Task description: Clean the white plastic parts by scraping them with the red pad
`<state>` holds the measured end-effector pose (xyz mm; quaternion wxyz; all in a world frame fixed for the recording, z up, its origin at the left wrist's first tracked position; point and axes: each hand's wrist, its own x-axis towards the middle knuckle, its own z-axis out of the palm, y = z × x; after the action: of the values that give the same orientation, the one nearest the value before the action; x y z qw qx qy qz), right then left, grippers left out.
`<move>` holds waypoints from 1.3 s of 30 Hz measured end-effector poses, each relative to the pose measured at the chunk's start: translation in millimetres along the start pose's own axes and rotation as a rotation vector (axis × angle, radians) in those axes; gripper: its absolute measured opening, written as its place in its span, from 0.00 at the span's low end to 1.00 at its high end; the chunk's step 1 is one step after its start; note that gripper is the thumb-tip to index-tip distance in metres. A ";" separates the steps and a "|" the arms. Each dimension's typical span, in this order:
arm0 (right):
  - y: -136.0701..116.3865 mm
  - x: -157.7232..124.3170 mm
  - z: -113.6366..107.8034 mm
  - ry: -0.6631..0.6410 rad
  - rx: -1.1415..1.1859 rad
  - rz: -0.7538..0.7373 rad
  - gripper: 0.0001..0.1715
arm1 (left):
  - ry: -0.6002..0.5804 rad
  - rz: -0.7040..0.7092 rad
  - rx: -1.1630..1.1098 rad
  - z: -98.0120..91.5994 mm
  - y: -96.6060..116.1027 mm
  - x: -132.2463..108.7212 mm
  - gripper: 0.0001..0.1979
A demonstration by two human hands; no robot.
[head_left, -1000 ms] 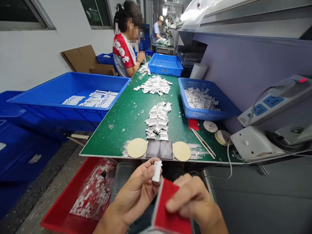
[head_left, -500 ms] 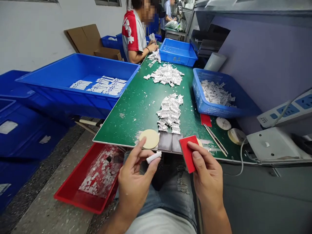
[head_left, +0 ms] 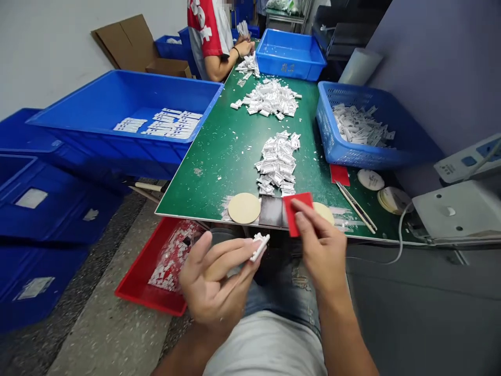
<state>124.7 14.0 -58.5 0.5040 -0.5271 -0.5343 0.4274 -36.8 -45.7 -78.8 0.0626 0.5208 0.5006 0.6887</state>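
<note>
Between the fingers of my left hand [head_left: 217,282] is a small white plastic part [head_left: 260,247], tilted, held just off the front edge of the table. My right hand [head_left: 323,245] pinches a flat red square pad [head_left: 296,213] between thumb and fingers, a short way right of the part and apart from it. Behind the hands, a tan disc [head_left: 244,208] lies at the table edge beside dark square pads [head_left: 271,210]. A second tan disc [head_left: 324,212] is partly covered by my right hand. Farther back lies a stack of similar white parts [head_left: 277,159].
A green table [head_left: 219,156] carries a larger heap of white parts [head_left: 272,97], a blue perforated basket [head_left: 332,151], tweezers [head_left: 356,208] and a blue tray [head_left: 289,68]. Left stand a big blue bin [head_left: 117,99] and a red bin [head_left: 136,282]. A co-worker's arm [head_left: 221,65] reaches in.
My left hand has turned the white part from lying nearly level to a steeper tilt, with fingers now across it. The red pad has swung more upright. The camera view has tipped down.
</note>
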 end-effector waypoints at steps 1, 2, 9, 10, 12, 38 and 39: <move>-0.6 -0.2 -0.8 0.101 -0.036 -0.007 0.14 | 0.016 -0.022 -0.011 -0.1 1.5 1.0 0.51; -1.5 -1.1 -1.7 0.150 -0.049 -0.018 0.14 | 0.009 -0.039 -0.038 0.1 3.4 2.5 0.51; -8.6 -20.0 -4.0 -0.074 0.035 -0.082 0.13 | -0.032 -0.433 -0.311 5.3 19.0 16.0 0.30; -8.3 -21.7 -3.3 -0.084 0.049 -0.074 0.13 | -0.033 -0.473 -0.318 5.3 19.9 16.5 0.27; -7.3 -23.8 -1.8 -0.100 0.092 -0.043 0.13 | -0.032 -0.515 -0.326 4.2 19.9 16.1 0.20; -3.7 -1.6 -3.0 0.036 0.535 0.206 0.11 | -0.246 -1.208 -1.057 0.0 12.7 22.6 0.16; -4.2 -5.4 -4.7 0.016 0.586 0.219 0.11 | -0.225 -1.181 -0.983 1.3 11.5 22.5 0.18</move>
<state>128.5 8.0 -54.2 0.5897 -0.4171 -0.3242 0.6109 -40.9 -36.9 -55.4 0.6935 0.1470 0.3227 0.6272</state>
